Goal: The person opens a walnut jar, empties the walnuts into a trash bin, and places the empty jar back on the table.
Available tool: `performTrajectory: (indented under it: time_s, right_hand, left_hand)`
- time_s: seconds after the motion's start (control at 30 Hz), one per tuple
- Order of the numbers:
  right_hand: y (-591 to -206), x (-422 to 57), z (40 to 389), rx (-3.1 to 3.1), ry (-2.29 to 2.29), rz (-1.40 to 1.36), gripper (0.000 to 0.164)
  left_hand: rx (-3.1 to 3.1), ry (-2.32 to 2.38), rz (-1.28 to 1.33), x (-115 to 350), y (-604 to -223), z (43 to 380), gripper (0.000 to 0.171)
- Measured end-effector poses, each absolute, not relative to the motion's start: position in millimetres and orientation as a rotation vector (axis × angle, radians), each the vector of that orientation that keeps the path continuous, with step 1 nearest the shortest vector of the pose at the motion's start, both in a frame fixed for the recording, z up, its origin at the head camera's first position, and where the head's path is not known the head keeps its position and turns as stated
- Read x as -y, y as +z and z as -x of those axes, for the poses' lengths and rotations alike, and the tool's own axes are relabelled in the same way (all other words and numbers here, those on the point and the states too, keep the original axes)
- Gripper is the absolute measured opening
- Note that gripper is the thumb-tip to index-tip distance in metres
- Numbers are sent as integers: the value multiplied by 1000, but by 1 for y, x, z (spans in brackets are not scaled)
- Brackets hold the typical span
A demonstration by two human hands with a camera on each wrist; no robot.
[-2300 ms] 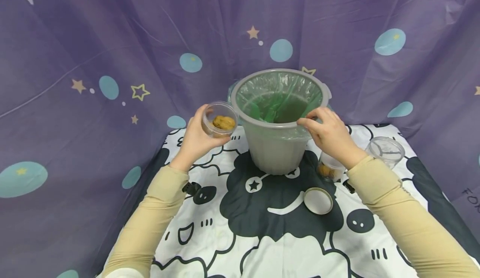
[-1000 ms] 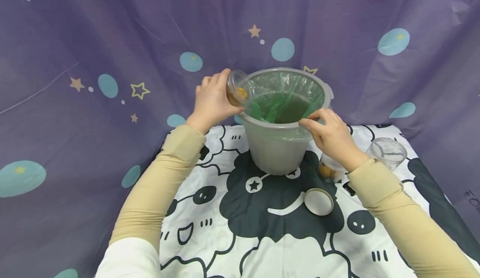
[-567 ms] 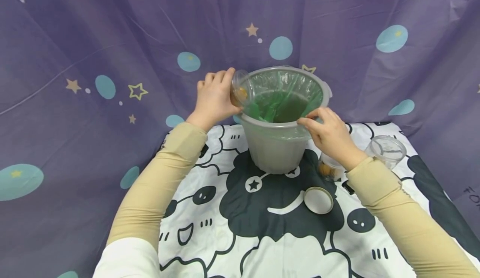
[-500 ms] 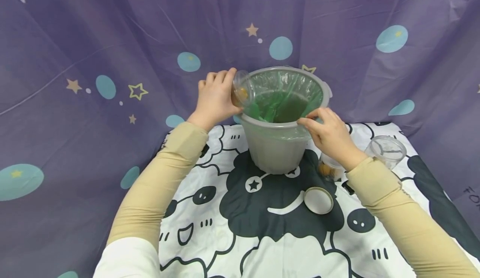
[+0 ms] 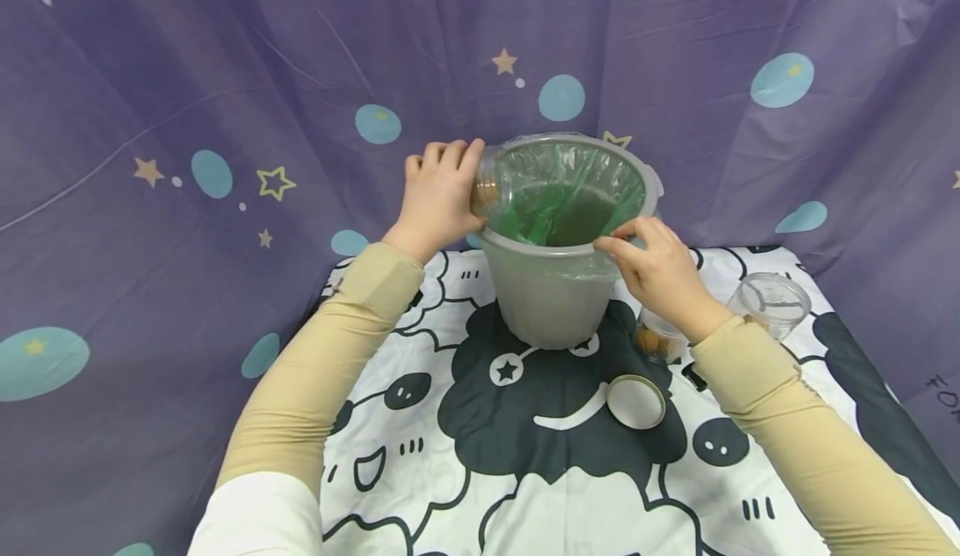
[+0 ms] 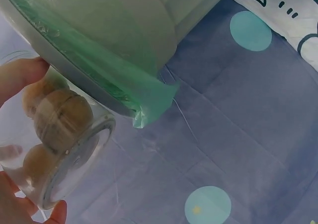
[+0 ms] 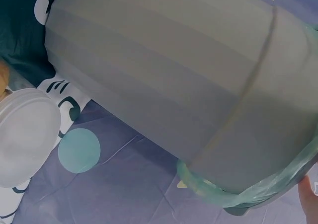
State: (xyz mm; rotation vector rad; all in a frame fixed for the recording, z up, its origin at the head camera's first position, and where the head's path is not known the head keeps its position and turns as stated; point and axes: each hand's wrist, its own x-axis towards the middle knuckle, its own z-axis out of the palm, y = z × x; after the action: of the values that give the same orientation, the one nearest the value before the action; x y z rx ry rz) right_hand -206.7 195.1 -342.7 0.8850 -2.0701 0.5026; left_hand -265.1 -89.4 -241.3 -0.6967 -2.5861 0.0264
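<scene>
1. Clear plastic forms the short round jar [image 5: 492, 179], which is tipped on its side at the left rim of the grey, ribbed plastic bin [image 5: 551, 306].
2. The left hand [image 5: 441, 196] is curled round the jar, fingers over its upper side; in the left wrist view the fingers are cut off at the edge.
3. Brown, rounded lumps [image 6: 63, 119] show inside the jar; what they are is hard to tell. Whether jar and rim touch is unclear.
4. Thin, translucent green plastic liner [image 5: 555, 202] lines the bin and folds over its rim; the bottom is hard to make out.
5. The right hand [image 5: 656, 268] grips the bin's front-right rim between thumb and bent forefinger. Its other fingers are partly hidden, and the right wrist view catches little of it.
6. Behind that wrist stands a white-lidded clear jar with brown contents [image 5: 649, 343], partly covered.
7. A clear, round, open container [image 5: 771, 299] is partly blocked by the beige right sleeve [image 5: 810, 431].
8. A white disc-shaped lid with a gold rim [image 5: 636, 402] lies on the table's black-and-white cartoon cloth [image 5: 555, 514].
</scene>
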Motion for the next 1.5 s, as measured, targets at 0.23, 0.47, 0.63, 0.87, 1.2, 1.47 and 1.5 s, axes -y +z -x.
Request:
performTrajectory:
  time_s: [0.23, 0.47, 0.63, 0.87, 1.2, 1.47, 1.5]
  right_hand:
    - [-343, -195, 207, 2070, 515, -886, 27]
    - [-343, -194, 207, 2058, 506, -891, 28]
    - [-344, -195, 208, 2050, 512, -892, 29]
    - [-345, -195, 209, 2050, 514, -886, 28]
    - [-347, -195, 210, 2057, 516, -891, 28]
    - [-347, -196, 210, 2053, 520, -884, 27]
    - [-347, -196, 210, 2053, 520, -883, 27]
  left_hand:
    - [2516, 63, 740, 85, -241, 264, 93]
    - [2458, 85, 790, 83, -241, 265, 83]
    - [2439, 102, 798, 83, -242, 266, 79]
    - [2470, 99, 791, 82, -241, 266, 84]
    - [2458, 96, 798, 82, -242, 266, 83]
    - [2406, 166, 864, 79, -242, 265, 70]
    - [2399, 175, 868, 79, -242, 265, 69]
